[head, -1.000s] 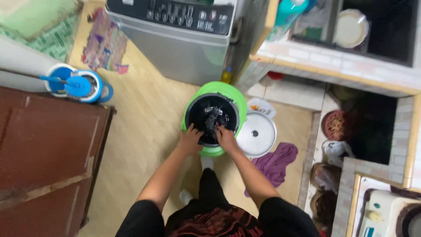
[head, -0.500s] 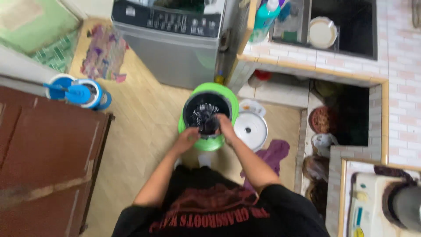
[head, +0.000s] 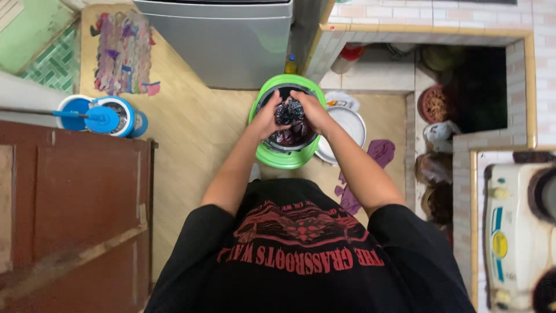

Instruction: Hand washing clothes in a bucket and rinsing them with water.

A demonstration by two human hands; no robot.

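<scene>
Above the green basin [head: 284,156] on the wooden floor [head: 191,133], the left hand [head: 266,119] and right hand [head: 313,110] meet, fingers curled closed around a dark wet cloth bundle [head: 288,111]. More dark laundry [head: 292,136] lies inside the basin's dark inner tub. A white lid [head: 347,124] rests just right.

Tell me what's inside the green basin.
A dark round tub sits inside the green basin. Both hands lift a wet dark cloth over it, hiding the tub's bottom.
</scene>
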